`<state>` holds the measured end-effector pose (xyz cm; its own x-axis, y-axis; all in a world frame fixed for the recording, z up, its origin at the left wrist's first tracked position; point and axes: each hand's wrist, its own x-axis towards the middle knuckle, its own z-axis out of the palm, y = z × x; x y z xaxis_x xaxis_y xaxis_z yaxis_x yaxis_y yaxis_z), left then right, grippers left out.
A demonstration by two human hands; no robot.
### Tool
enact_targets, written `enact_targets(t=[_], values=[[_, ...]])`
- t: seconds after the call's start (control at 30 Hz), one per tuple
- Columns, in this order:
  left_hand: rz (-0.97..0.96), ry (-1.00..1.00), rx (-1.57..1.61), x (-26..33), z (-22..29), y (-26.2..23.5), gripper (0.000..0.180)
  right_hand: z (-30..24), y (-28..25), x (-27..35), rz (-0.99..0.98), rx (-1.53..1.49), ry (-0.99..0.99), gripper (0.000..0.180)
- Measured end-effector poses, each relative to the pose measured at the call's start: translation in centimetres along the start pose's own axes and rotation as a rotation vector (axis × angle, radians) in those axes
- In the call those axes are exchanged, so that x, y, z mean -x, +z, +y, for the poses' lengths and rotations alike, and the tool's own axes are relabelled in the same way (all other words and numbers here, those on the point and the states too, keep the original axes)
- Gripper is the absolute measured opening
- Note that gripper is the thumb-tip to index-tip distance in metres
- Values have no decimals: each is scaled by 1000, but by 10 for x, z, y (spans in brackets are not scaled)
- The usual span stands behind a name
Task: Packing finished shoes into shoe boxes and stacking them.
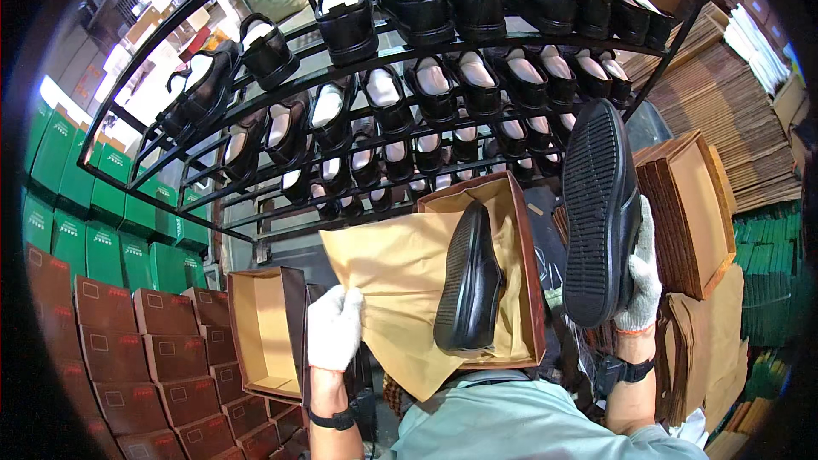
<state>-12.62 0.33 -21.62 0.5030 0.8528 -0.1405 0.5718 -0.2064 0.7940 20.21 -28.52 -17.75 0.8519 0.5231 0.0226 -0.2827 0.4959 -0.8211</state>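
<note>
I have tan paper [400, 264] in the left hand [335, 330], the held shoe [598, 213] in the right hand [645, 285].
On my feed the left grip, in a white glove, pinches the paper's left edge, and the sheet spreads out of the open shoebox [532, 298] across its left edge; the right grip, gloved too, clasps the black shoe from its right side, just past the box's right edge, ribbed sole toward my camera, though I cannot tell how the fingers hidden behind it sit. The other black shoe [471, 285] lies on its side on the paper within the box, sole toward the left edge; beyond the far edge I see the metal rack [667, 54] with rows of black shoes, and to the left, stacked green boxes [106, 183] and brown boxes [132, 366].
</note>
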Motion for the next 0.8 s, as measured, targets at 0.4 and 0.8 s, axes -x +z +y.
enact_targets(t=[0.4,0.8], values=[[-659,219,97,15,66,190,75,-14,-7,-3,-83,234,21,135],[-661,1130,-227,66,28,151,63,-106,124,-88,-1157,1610,-286,97]])
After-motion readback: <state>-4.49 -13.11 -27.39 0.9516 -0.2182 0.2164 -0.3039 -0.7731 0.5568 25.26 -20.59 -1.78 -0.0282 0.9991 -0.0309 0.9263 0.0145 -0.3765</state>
